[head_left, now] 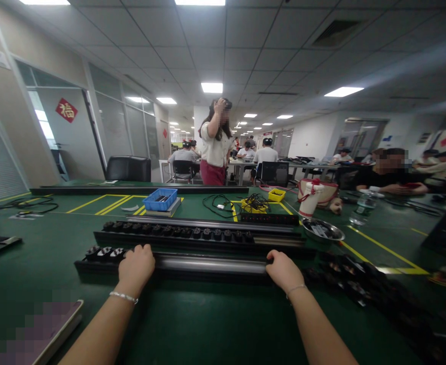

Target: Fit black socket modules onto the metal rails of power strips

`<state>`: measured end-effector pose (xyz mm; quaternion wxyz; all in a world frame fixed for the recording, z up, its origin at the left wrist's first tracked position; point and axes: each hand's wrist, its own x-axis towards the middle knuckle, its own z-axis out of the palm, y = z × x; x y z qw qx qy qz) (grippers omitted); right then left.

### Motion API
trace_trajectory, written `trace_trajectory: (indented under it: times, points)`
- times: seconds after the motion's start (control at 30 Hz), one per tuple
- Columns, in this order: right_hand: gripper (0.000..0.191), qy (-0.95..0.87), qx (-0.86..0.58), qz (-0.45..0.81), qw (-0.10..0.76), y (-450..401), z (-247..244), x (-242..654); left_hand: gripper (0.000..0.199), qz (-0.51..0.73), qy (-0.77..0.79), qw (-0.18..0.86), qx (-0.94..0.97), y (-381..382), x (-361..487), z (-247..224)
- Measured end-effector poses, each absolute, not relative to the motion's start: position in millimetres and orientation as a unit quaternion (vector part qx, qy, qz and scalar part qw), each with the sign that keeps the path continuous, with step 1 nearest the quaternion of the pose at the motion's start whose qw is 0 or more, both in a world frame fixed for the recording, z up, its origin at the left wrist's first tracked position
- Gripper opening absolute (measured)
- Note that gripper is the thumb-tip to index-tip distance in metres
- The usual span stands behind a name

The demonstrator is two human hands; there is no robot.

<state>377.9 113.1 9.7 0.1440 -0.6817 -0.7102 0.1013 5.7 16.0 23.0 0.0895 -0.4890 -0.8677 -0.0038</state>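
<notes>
A long dark channel (211, 264) lies across the green table in front of me. My left hand (137, 266) rests at its left part, fingers bent over something I cannot make out, beside several black modules (104, 253) seated at that end. At the right part of the channel is my right hand (283, 271), its fingers curled at the edge; what they hold, if anything, is hidden. Behind lies a second channel (279, 242) with a row of black round modules (196, 233). Between my hands, the near channel's shiny inner surface shows.
Loose black parts (352, 279) are heaped at the right. Farther back are a blue bin (161, 200), a yellow tray (276, 195), cables, a metal bowl (322, 230), a bottle (363, 209) and a cup (309, 198). A person (214, 147) stands beyond the table.
</notes>
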Motion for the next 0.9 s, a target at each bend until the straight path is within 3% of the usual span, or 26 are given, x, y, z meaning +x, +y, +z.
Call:
trace_trajectory:
  times: [0.13, 0.63, 0.8, 0.9]
  points:
    - [0.03, -0.697, -0.703, 0.072, 0.124, 110, 16, 381, 0.029, -0.003, -0.864, 0.091, -0.495, 16, 4, 22]
    - [0.039, -0.571, -0.791, -0.007, 0.219, 113, 3, 423, 0.033, -0.005, -0.854, 0.114, -0.507, 18, 1, 20]
    - [0.035, -0.613, -0.726, -0.119, 0.288, 114, -4, 404, 0.033, -0.011, -0.856, 0.1, -0.507, 19, 1, 22]
    - [0.034, -0.714, -0.616, -0.105, 0.316, 113, -7, 382, 0.032, -0.016, -0.85, 0.096, -0.518, 20, 0, 22]
